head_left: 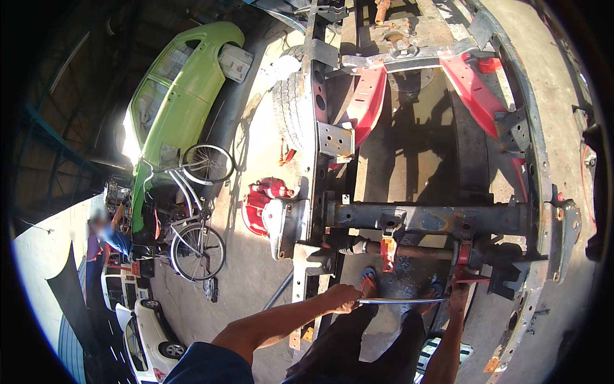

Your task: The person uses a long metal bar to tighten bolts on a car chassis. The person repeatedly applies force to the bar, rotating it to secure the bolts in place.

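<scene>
My left hand (344, 297) is closed around one end of a long, thin silver metal bar (403, 301), which lies nearly level in front of my legs. At the bar's other end, my right hand (458, 296) is closed, its fingers partly hidden, just below a red bracket (472, 279). Ahead of both hands runs a dark steel cross tube (428, 219) of a vehicle frame. Under that tube sits a brown rusty rod (423, 252) with a red clamp-like bracket (388, 253) on it.
The frame's long side rails (541, 160) rise left and right of me, joined by red braces (470, 96). A red steering-gear-like housing (256, 208) hangs outside the left rail. Further left are a tyre (288, 112), a bicycle (192, 211), a green car (166, 102) and another person (115, 237).
</scene>
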Available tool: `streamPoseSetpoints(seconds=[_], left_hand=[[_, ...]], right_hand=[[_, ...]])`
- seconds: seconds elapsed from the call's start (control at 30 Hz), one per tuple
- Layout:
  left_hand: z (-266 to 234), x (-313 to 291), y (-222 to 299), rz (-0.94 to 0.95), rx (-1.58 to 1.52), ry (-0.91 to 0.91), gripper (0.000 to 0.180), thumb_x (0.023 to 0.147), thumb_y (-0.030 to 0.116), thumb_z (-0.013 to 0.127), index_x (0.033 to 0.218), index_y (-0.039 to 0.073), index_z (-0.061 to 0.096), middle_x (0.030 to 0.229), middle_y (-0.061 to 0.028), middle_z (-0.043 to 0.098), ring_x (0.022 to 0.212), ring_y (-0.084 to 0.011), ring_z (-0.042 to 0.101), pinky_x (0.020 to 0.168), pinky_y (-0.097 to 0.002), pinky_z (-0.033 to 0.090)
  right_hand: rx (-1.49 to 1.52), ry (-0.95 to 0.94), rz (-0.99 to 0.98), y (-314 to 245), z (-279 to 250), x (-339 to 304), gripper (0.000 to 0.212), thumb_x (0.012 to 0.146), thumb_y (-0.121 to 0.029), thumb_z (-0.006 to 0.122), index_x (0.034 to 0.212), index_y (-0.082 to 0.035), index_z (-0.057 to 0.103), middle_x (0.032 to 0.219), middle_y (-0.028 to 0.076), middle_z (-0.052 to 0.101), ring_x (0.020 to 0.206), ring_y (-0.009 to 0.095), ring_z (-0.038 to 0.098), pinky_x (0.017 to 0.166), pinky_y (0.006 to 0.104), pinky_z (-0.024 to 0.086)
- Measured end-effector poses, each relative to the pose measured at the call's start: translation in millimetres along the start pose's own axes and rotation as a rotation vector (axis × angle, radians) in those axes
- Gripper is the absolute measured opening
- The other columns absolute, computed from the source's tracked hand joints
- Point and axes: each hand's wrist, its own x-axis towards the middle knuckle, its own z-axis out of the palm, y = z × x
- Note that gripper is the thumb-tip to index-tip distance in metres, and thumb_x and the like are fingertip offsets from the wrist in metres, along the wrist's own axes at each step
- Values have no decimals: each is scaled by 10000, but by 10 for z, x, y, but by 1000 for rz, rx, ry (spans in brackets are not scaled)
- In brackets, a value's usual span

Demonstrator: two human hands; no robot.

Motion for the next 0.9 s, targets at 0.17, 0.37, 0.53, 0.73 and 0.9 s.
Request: streamPoseSetpoints(seconds=[0.17, 0.37, 0.53, 0.73, 0.9], left_hand=[[-37, 11, 54, -39, -5, 46, 315, 944, 356, 577, 990, 51, 641, 815, -204, 686, 822, -407, 690, 743, -512, 551], [-83, -124, 71, 26, -107, -61, 279, 946, 309, 592, 1046, 50, 612, 787, -208, 678, 810, -416, 679, 736, -518, 534], [32, -32, -122, 63, -21, 211, 259, 882, 317, 660, 899, 65, 604, 680, -182, 648, 697, -376, 681, 622, -483, 539], [75, 258, -376, 36, 205, 180, 254, 856, 333, 652, 1012, 134, 630, 859, -140, 687, 849, -328, 697, 758, -454, 557], [138, 388, -472, 27, 68, 194, 255, 823, 317, 662, 1024, 160, 659, 808, -139, 700, 772, -350, 704, 707, -483, 565]], right_hand=[[1, -50, -33, -53, 28, -44, 234, 950, -320, 680, 1027, -120, 587, 729, -52, 495, 540, 61, 457, 446, 259, 363], [161, 18, -15, -259, 212, -182, 226, 929, -344, 700, 988, -146, 607, 609, -66, 443, 481, 63, 452, 415, 243, 348], [22, 34, 33, -348, 253, -197, 293, 893, -402, 735, 922, -151, 587, 679, -67, 471, 540, 63, 471, 453, 265, 381], [34, 80, 80, -474, 307, -261, 246, 889, -366, 754, 971, -161, 645, 749, -78, 515, 593, 69, 454, 551, 268, 369], [-150, 109, 188, -502, 303, -221, 366, 862, -436, 766, 1039, -137, 652, 750, -50, 523, 596, 71, 473, 497, 278, 433]])
